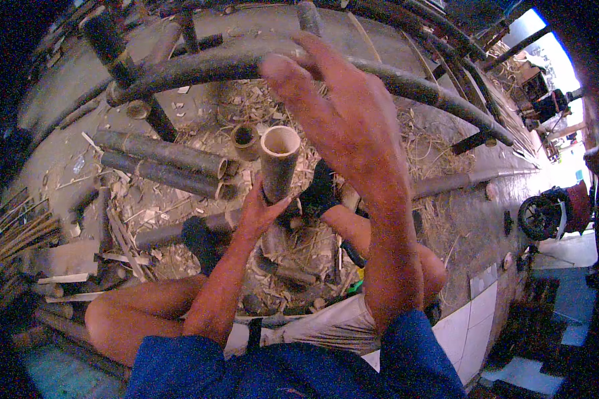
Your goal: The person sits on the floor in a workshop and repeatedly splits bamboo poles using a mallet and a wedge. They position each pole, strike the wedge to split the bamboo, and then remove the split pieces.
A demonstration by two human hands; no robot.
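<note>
My left hand is wrapped round the lower part of a short bamboo tube, held upright with its pale hollow end facing up. Raised high and close to the camera, my right hand is slightly blurred. Its thumb and a finger stand apart, and I see nothing between them; its other fingers are partly hidden. In the view it overlaps a long dark bamboo pole, and I cannot tell whether it touches it. Another short bamboo piece stands just behind the held tube.
Two long bamboo lengths lie at the left. Wood shavings litter the floor between my legs and beyond. Thin sticks are heaped at the far left. A wheel of a parked vehicle shows at the right, near pale tiles.
</note>
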